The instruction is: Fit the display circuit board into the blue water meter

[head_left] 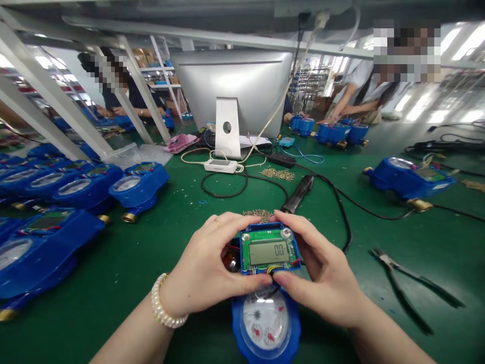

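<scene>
Straight in front of me is a blue water meter (237, 316) with a round dial (266, 319). At its far end sits a green circuit board (246, 236) with an LCD (268, 253) reading 0.0, coloured wires and a screw at each upper corner. My left hand (210, 253) grips the left side of the board's blue housing, thumb at the near edge, fingers at the far edge. On the opposite side my right hand (322, 268) holds it the same way, both thumbs nearly meeting. Part of the housing is hidden behind the fingers.
Several blue water meters (140, 184) stand at left, another meter (409, 177) at right. Pliers (401, 268) lie right of my hand. Beyond are a black electric screwdriver (299, 193), screw piles (278, 174), cables and a monitor (231, 76). Two people sit across the table.
</scene>
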`<state>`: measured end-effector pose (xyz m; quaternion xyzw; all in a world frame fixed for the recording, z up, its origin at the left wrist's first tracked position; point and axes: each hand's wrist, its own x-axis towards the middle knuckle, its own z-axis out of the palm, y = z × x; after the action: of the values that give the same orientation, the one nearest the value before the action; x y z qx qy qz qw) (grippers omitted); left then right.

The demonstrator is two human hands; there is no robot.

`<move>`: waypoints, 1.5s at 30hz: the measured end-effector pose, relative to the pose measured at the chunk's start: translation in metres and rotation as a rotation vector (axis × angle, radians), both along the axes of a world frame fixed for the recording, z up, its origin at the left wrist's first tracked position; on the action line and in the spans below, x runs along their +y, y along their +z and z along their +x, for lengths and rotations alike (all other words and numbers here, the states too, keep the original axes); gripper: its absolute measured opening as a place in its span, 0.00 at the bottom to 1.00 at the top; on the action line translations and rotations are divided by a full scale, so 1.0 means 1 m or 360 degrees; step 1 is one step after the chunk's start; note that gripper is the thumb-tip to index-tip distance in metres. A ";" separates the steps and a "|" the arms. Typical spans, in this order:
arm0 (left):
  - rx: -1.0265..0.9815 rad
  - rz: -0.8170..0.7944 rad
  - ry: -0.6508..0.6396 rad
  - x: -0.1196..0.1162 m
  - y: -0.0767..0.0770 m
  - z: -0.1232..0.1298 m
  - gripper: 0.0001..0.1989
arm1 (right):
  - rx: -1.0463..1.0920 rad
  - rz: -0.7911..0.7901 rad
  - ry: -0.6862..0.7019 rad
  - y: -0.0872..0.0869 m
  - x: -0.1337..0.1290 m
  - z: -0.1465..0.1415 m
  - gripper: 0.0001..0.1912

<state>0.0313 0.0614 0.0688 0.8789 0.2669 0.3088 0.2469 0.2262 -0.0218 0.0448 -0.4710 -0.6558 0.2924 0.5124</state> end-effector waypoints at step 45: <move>-0.0159 -0.0521 -0.0123 0.001 0.001 -0.001 0.34 | -0.0410 0.0507 0.0092 0.001 -0.006 0.005 0.13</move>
<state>0.0307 0.0627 0.0693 0.8201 0.2670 0.2947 0.4115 0.2308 -0.0277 0.0462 -0.3985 -0.7672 0.1370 0.4836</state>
